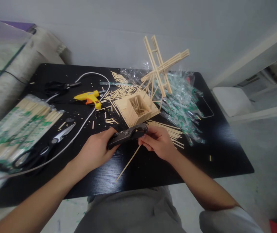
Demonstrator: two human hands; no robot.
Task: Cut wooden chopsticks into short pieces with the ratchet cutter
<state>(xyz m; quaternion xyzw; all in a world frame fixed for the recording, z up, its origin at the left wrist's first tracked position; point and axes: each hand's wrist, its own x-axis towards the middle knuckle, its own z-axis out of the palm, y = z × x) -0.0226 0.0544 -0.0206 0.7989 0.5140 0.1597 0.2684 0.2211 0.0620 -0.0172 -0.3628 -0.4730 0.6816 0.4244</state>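
Observation:
My left hand (96,149) is wrapped round the handles of a dark cutting tool (127,134), held low over the black table (221,152). My right hand (158,141) pinches a thin wooden stick (128,163) whose upper end meets the tool's jaws; the stick slants down toward the table's front edge. Just beyond the hands stands a small open box built of sticks (136,107). Behind it leans a windmill-like frame of sticks (161,66).
A yellow glue gun (90,97) with a white cord (80,127) lies left of the box. Scissors (53,144) and a packet of wrapped chopsticks (19,129) lie at the left. Empty green-printed wrappers (184,103) and loose sticks (169,129) cover the right.

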